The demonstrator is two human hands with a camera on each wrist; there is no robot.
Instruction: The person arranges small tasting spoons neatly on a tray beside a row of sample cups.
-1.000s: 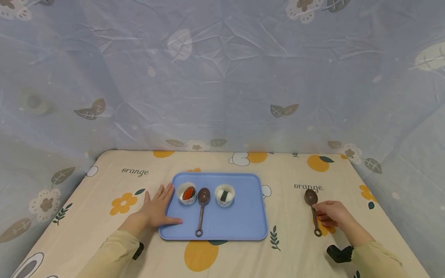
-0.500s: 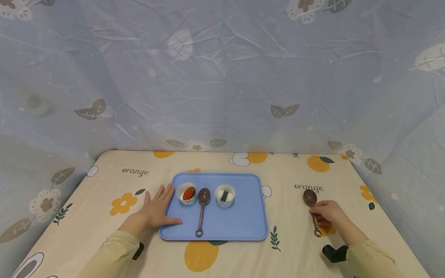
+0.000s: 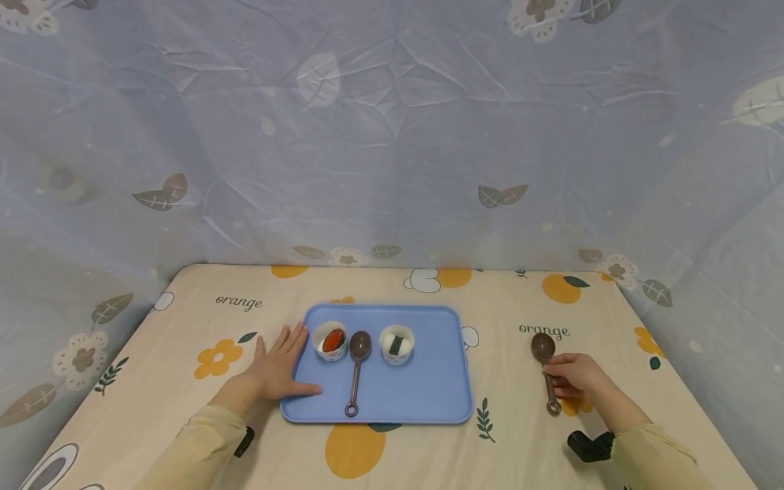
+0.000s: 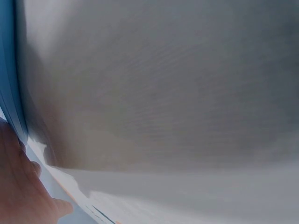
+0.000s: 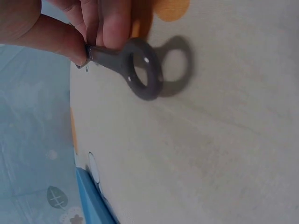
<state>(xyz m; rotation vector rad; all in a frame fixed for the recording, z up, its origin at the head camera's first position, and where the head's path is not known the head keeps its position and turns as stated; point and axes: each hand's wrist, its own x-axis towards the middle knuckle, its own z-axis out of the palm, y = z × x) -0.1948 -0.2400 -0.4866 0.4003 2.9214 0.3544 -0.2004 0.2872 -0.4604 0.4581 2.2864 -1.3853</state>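
Note:
My right hand [image 3: 578, 376] pinches a brown spoon [image 3: 542, 348] by its handle, right of the tray. In the right wrist view the handle's ring end [image 5: 145, 70] stands out past the fingers and casts a shadow on the cloth. My left hand [image 3: 275, 367] rests with spread, straight fingers on the left edge of a blue tray [image 3: 429, 395], thumb over the rim. On the tray lie a second brown spoon [image 3: 360, 346] and two small white cups. One cup [image 3: 321, 335] holds an orange-topped sushi piece [image 3: 333, 340]; the other cup [image 3: 404, 333] holds a white one with a dark band [image 3: 396, 346].
A patterned cream cloth [image 3: 422, 456] covers the table. Behind it and at both sides hang grey-blue patterned sheets [image 3: 392, 170]. Dark wrist devices, such as the one by the right sleeve [image 3: 589, 446], sit close over the cloth.
The right hand has closed on the spoon's handle and shifted it slightly left, and the handle's ring end has moved a little too. The left hand and the tray have stayed put.

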